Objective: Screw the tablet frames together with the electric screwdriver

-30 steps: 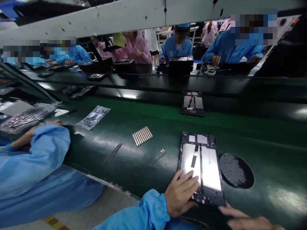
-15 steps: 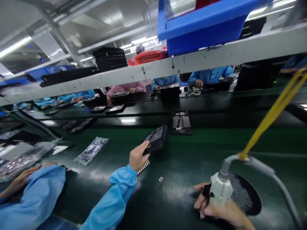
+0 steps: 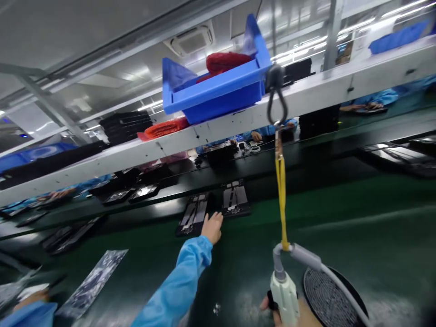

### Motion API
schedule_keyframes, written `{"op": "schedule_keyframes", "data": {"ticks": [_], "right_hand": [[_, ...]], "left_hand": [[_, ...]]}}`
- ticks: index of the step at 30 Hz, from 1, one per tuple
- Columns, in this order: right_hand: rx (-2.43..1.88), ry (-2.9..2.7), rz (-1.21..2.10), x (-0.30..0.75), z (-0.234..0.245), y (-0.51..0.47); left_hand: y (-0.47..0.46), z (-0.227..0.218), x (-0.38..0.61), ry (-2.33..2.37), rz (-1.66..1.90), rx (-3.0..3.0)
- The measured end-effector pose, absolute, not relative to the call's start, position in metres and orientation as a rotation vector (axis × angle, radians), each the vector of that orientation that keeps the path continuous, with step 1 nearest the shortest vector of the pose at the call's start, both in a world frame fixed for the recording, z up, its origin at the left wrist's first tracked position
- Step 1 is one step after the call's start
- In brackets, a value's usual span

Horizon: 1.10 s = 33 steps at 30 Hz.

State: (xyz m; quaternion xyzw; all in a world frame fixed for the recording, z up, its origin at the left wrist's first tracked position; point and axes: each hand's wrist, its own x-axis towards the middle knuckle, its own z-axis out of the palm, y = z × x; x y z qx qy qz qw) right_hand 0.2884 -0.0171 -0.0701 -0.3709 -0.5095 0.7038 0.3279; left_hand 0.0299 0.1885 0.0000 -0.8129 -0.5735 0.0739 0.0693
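My left hand (image 3: 211, 227) reaches far out over the green belt (image 3: 340, 218), its blue sleeve stretched. Its loosely curled fingers rest on the right edge of a dark tablet frame (image 3: 191, 213). The frame lies flat beside a second tablet frame (image 3: 235, 199). At the bottom edge my right hand (image 3: 299, 315) is wrapped round a white electric screwdriver (image 3: 284, 293). The tool hangs on a yellow strap (image 3: 281, 195) from a black hook (image 3: 275, 97). A grey cable leaves its top. A round black screw tray (image 3: 327, 295) sits just right of it.
An overhead shelf (image 3: 306, 97) carries a blue bin (image 3: 214, 93), red and orange cloths and stacked black trays (image 3: 126, 125). A plastic bag (image 3: 91, 281) lies on the belt at left. A co-worker's sleeve (image 3: 27, 315) shows at bottom left. Other workers sit across the line.
My left hand carried the tablet frame away from in front of me and laid it far out on the belt. My right hand took hold of the hanging screwdriver. The view tilted upward.
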Motion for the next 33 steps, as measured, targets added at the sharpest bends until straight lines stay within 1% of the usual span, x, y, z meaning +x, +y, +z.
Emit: {"op": "schedule_keyframes", "data": {"ticks": [4,9,14,17,19,22,24,27,29,33], "right_hand": [[-1.03,-1.329,1.902,0.282,-0.072,0.01],[-1.059,-1.295,1.84,0.281,-0.062,0.028],[-1.057,-1.274,1.786,0.282,-0.063,0.009],[-1.072,-1.248,1.696,0.281,-0.06,-0.01],[-1.056,-1.2,1.613,0.282,-0.052,-0.022],[-0.963,-1.093,1.524,0.297,-0.03,-0.035],[-0.926,-1.031,1.439,0.316,-0.014,-0.038],[-0.942,-0.975,1.172,0.351,0.002,-0.034],[-0.965,-0.914,1.008,0.371,0.004,-0.031],[-1.019,-0.876,0.863,0.389,-0.008,-0.024]], "left_hand": [[0.213,-0.009,0.076,-1.659,0.225,-2.444],[0.232,0.014,0.088,-1.705,0.101,-2.298],[0.21,0.049,0.086,-1.696,-0.079,-2.198],[0.177,0.055,0.081,-1.661,-0.131,-2.227],[0.147,0.05,0.075,-1.603,-0.262,-2.258],[0.092,0.031,0.067,-1.385,-0.645,-2.297],[0.049,0.017,0.064,-1.241,-0.809,-2.348],[-0.016,-0.002,0.066,-1.151,-0.85,-2.475],[-0.056,-0.014,0.07,-1.137,-0.851,-2.537],[-0.107,-0.037,0.079,-0.909,-0.731,-2.684]]}}
